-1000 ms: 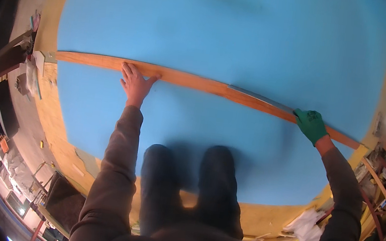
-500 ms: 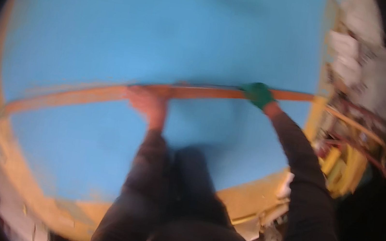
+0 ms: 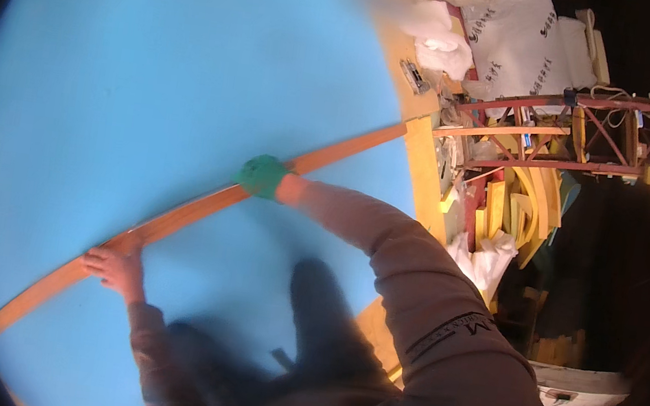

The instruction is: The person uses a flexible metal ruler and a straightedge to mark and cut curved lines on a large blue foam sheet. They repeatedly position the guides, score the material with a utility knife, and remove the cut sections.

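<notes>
Touching wooden strip (image 3: 190, 215), gloved right fingers (image 3: 252, 173); white bundle (image 3: 517, 52), contents unclear.

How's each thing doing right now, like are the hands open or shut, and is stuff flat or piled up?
Left hand: bare, open, laid on the brown strip.
Right hand: green-gloved, on the strip; grip unclear.
Brown strip: lying across the blue sheet.
Blue sheet: spread out flat.
Yellow pieces: piled up.
White bag: lying beyond the sheet's right edge.
</notes>
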`<state>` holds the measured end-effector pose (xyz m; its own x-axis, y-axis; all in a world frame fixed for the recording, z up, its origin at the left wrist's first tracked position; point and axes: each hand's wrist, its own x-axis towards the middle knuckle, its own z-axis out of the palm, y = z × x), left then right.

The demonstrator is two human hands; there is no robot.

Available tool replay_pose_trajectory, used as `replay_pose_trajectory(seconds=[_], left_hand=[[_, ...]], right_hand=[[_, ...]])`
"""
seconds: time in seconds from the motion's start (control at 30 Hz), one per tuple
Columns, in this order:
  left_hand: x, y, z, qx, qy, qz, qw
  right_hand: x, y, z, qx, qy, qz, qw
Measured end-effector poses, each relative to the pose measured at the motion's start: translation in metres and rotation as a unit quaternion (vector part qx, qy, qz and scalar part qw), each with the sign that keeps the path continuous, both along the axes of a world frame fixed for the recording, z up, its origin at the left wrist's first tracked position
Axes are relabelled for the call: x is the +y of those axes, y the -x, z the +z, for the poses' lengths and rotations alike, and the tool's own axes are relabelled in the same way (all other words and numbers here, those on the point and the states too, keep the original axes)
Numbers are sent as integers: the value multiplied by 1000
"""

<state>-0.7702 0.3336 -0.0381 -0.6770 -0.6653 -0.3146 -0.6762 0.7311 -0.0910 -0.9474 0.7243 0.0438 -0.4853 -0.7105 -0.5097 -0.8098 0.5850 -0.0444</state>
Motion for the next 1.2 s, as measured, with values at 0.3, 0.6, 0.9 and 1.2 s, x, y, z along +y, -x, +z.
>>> replay_pose_trajectory(seconds=[0.3,0.6,0.9,1.2], left_hand=[[-73,-30,-71,61,-21,-118,991],[-84,-50,-48,97,-80,-131,983],[-16,-4,21,106,-127,-63,984],[-12,-8,26,136,-116,-49,983]], right_hand=[[30,17,-44,-74,58,-35,995],[255,72,45,-126,51,-112,984],[298,86,45,-88,-50,-62,993],[285,82,56,-81,-129,-94,984]])
